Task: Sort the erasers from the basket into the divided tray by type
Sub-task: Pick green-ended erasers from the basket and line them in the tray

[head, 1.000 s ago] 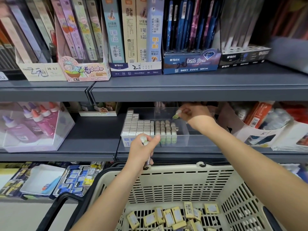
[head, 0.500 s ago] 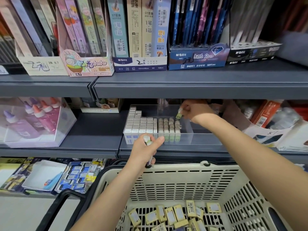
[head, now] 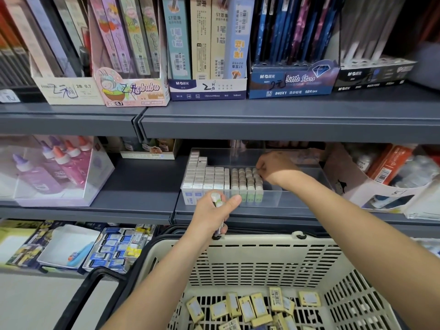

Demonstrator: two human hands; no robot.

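Left hand (head: pixel 210 216) has its fingers clamped round a green-and-white stick eraser (head: pixel 215 198), just over the cream plastic basket's (head: pixel 262 240) far rim. Right hand (head: pixel 273 167) is in the clear divided tray (head: pixel 290 198) on the shelf, fingers curled over the matching erasers (head: pixel 247 184), can't tell if it's gripping one.

Stationery shop aisle: grey metal shelves (head: pixel 285 120) carry cardboard display boxes (head: pixel 207 88) of pencil leads and a "Little Stars" box (head: pixel 292 79), each hand-marked with a price in black ink. A clear case of glue bottles (head: pixel 54 172) stands near a divided clear tray (head: pixel 285 198) of erasers (head: pixel 247 184). A cream plastic shopping basket (head: pixel 262 260) below holds more, each barcoded.
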